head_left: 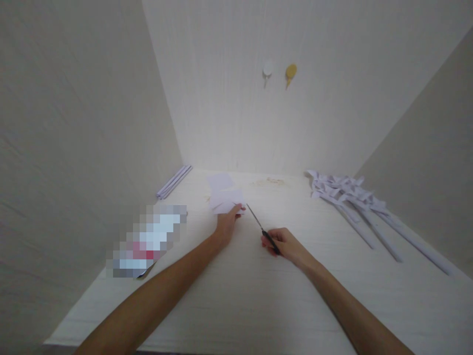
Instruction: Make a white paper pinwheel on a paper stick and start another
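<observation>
**Paper held and scissors gripped on a pale desk**

Two bare forearms are seen nearest the camera, stretched forward over a pale, faintly grained desk (236, 305). At far left a blurred, pixelated patch is seen, and thin lilac strips (173, 181) lie by the wall. The left hand (226, 224) is extended, its fingers pinched on the near edge of flat, white, angular paper pieces (224, 195) lying at mid-desk. Just right of it, the right hand (286, 245) is curled shut around the black handles of slim metal scissors (263, 230); their long axis runs diagonally, the tip pointed up-left toward the paper, close to the sheet. At far right, rolled paper sticks with folded tops (362, 207) are fanned out. Two small hooks (280, 73) are fixed on the back wall.
</observation>
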Action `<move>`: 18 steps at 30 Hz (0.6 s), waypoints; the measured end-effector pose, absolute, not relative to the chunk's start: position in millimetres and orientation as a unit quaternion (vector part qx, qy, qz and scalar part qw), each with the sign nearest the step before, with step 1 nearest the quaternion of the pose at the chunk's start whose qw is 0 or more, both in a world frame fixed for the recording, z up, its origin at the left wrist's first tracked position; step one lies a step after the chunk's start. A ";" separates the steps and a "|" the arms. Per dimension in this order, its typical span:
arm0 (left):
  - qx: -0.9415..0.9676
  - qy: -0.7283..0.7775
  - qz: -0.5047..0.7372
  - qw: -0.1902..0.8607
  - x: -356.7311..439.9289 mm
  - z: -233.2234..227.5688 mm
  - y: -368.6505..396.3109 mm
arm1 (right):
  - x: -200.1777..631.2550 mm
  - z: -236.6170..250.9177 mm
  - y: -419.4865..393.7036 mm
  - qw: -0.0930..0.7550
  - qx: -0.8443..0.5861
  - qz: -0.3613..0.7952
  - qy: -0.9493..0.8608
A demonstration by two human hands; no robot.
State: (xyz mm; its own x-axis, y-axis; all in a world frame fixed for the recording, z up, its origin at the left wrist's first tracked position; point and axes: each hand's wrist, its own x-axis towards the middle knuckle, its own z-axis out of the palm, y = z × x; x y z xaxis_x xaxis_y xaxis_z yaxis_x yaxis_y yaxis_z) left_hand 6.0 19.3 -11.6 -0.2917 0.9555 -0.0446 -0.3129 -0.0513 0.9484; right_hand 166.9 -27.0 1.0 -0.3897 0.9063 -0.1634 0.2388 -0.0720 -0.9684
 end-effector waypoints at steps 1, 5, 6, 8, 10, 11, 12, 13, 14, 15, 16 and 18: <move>0.335 0.479 0.644 0.494 6.1 -10.8 18.6 | 166.9 -0.9 -26.5 0.291 -0.466 0.561 -0.619; 0.344 0.473 0.643 0.494 6.6 -9.4 16.3 | 167.5 -5.9 -24.7 0.283 -0.470 0.546 -0.633; 0.347 0.473 0.643 0.494 6.7 -9.2 16.1 | 167.6 -6.1 -24.4 0.283 -0.472 0.543 -0.634; 0.352 0.472 0.641 0.492 6.9 -8.9 15.7 | 167.7 -5.6 -24.2 0.284 -0.476 0.538 -0.635; 0.357 0.472 0.638 0.493 7.2 -8.5 15.2 | 167.6 -4.5 -24.5 0.284 -0.479 0.535 -0.635; 0.360 0.471 0.636 0.494 7.3 -8.3 14.9 | 167.5 -4.0 -24.7 0.285 -0.480 0.534 -0.635; 0.362 0.471 0.634 0.495 7.4 -8.1 14.5 | 167.4 -3.6 -24.9 0.285 -0.481 0.533 -0.635; 0.364 0.470 0.632 0.498 7.5 -8.0 14.2 | 167.2 -3.3 -25.0 0.286 -0.483 0.532 -0.634; 0.366 0.468 0.629 0.500 7.6 -8.0 14.0 | 166.9 -3.1 -24.9 0.287 -0.484 0.531 -0.633; 0.368 0.467 0.627 0.502 7.6 -8.1 14.0 | 166.5 -3.1 -24.7 0.287 -0.486 0.530 -0.633; 0.370 0.466 0.625 0.505 7.6 -8.3 14.0 | 166.0 -3.3 -24.4 0.287 -0.487 0.530 -0.632; 0.373 0.464 0.621 0.510 7.5 -8.9 14.5 | 165.0 -3.7 -23.3 0.286 -0.490 0.530 -0.631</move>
